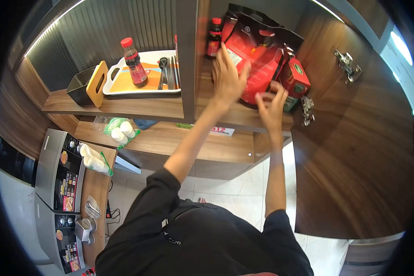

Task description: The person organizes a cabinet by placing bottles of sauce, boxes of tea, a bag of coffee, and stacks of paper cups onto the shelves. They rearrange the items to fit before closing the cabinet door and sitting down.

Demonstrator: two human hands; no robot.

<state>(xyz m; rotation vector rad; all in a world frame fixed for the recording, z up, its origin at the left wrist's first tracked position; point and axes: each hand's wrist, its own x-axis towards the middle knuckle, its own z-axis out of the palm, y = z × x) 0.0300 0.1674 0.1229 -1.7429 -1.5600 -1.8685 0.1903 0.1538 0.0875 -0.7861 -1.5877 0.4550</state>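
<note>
A large red and black bag (255, 55) stands inside the right-hand cupboard compartment. My left hand (230, 78) lies against its left front, the fingers stretched upward and the thumb apart. Lower down on the right, my right hand (272, 106) has its fingers apart and slightly bent, overlapping the bag's lower edge. Close beside those fingers is a red and green box (296, 80). A dark bottle with a red cap (214, 39) stands at the left of the bag, just above my left fingertips.
Left of the divider, a white tray (168, 91) holds a sauce bottle (134, 64) and cutlery (170, 76). A dark bin (80, 87) sits beside it. White cups (120, 133) lie on the lower shelf. The cupboard door (349, 156) stands wide at right, its metal hinges (347, 66) exposed.
</note>
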